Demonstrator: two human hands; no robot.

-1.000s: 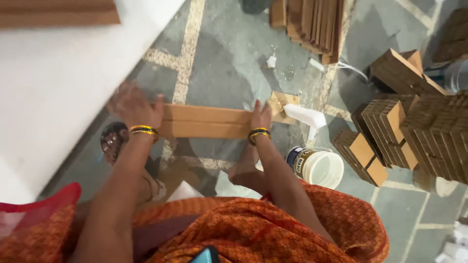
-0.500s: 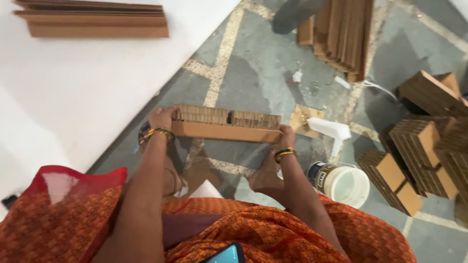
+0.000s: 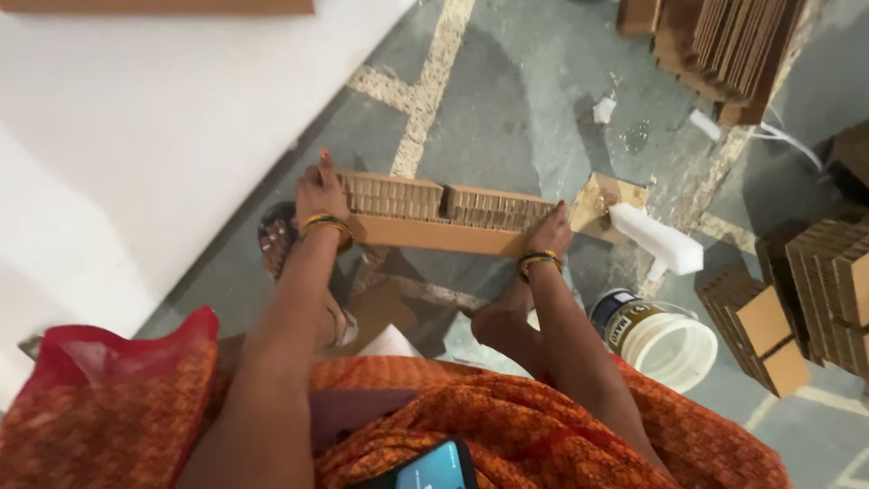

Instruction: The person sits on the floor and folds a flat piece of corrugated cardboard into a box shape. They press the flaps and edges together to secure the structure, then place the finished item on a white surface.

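My left hand [image 3: 319,195] grips one end of the long cardboard block [image 3: 444,217] and my right hand [image 3: 550,234] grips the other, fingers curled over its ends; how far they wrap behind I cannot tell, since the block hides the fingertips. Its corrugated edge faces up at me, and a seam shows it is two stacked pieces set end to end on a flat strip. A white bucket [image 3: 665,342] stands near my right forearm, its inside too washed out to tell what it holds. The block hangs above the grey stone floor [image 3: 507,100], its long axis running across me from left to right, dipping slightly toward the right. Stacks of cardboard pieces [image 3: 819,290] are cut off at the right edge.
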